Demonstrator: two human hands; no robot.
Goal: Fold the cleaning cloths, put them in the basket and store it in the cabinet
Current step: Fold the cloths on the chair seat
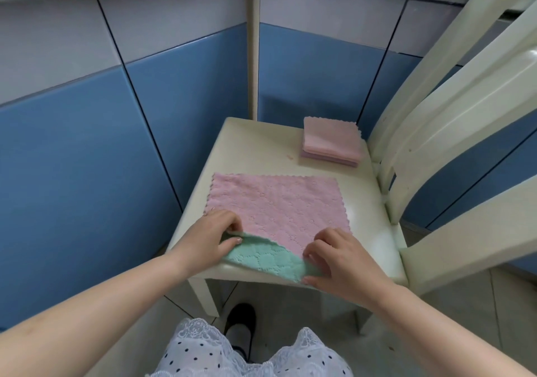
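Left fingers [234,227]: curled, pinching the near left corner of the cloth [276,202], thumb under the turned-up edge.
Right fingers [315,250]: curled, pinching the near right corner of the same cloth, thumb below at the seat's front edge.
Left hand [215,237]: over the front left part of the chair [255,144] seat.
Right hand [343,257]: over the seat's front edge, near the right side.
Cloth: one, pink on top and green beneath, spread flat across the front half of the seat; its near edge is lifted and rolled so the green side shows between the two hands.
Stack [331,143]: one pile of folded pink cloths at the back right corner of the seat, beside the chair back; the number of cloths in it cannot be told.
Count: two hands, one open cloth, one folded pile, one chair.
Edges: the cloth's left edge lies near the seat's left edge; its near edge overhangs the seat front.
Open room: a bare strip of seat between cloth and stack, and the back left of the seat.
Cabinets [87,144]: blue doors left of and behind the chair, all closed.
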